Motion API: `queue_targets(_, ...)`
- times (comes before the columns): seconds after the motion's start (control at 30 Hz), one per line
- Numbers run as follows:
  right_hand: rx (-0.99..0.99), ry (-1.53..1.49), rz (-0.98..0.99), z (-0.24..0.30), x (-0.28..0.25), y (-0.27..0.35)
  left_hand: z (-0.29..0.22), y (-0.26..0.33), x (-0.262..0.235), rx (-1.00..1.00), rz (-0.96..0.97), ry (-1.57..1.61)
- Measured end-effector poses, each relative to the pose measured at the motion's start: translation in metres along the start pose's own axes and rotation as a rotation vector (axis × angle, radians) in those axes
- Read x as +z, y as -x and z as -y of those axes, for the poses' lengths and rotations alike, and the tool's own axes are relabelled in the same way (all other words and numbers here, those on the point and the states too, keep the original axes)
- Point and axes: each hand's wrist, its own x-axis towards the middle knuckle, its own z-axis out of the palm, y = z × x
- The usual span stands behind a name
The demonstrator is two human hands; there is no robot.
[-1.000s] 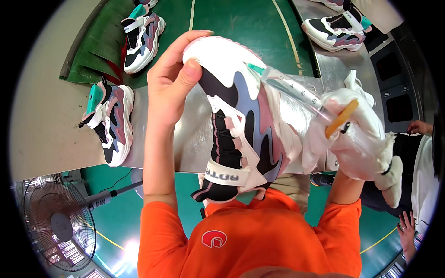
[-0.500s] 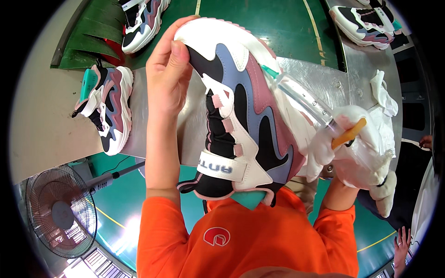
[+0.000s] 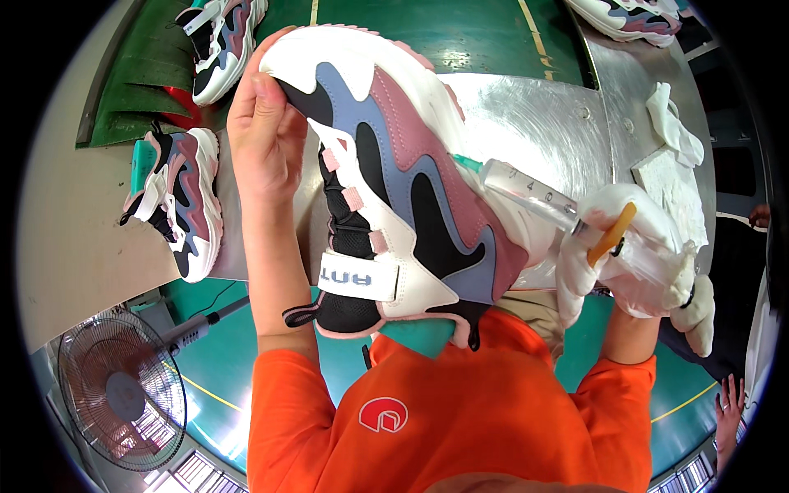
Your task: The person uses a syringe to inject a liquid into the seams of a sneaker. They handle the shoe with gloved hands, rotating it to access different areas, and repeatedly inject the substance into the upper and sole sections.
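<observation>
A white, black, blue and mauve sneaker (image 3: 419,205) is held up on its side, toe away from me. My bare left hand (image 3: 267,135) grips its toe, thumb on the upper. Inside the ankle opening shows a teal insert (image 3: 421,335). My right hand (image 3: 620,246), in a white glove, holds a clear syringe (image 3: 530,193). Its green needle tip (image 3: 467,163) points at the seam between the mauve panel and the white sole; whether it touches, I cannot tell. An orange-yellow stick (image 3: 612,236) also juts from the gloved fingers.
A similar sneaker (image 3: 193,197) lies at left, another (image 3: 222,49) at the far left, a third (image 3: 629,18) at far right. White cloths (image 3: 674,177) lie on the metal table (image 3: 542,107). A fan (image 3: 123,394) stands at lower left; another person's hand (image 3: 727,415) shows at lower right.
The sneaker and my left hand have shifted left in the picture. The syringe tip has moved along the sole seam toward the heel. Both hands keep their holds.
</observation>
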Motion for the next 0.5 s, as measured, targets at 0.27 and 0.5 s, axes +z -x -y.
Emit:
queue_targets(0.27, -0.104, -0.102, 0.050, 0.001, 0.006, 0.017, -0.001, 0.001, -0.001, -0.002, -0.061, -0.075)
queue_targets(0.5, -0.080, -0.279, -0.065, -0.002, 0.003, 0.046, -0.011, 0.003, 0.008, 0.018, -0.120, -0.176)
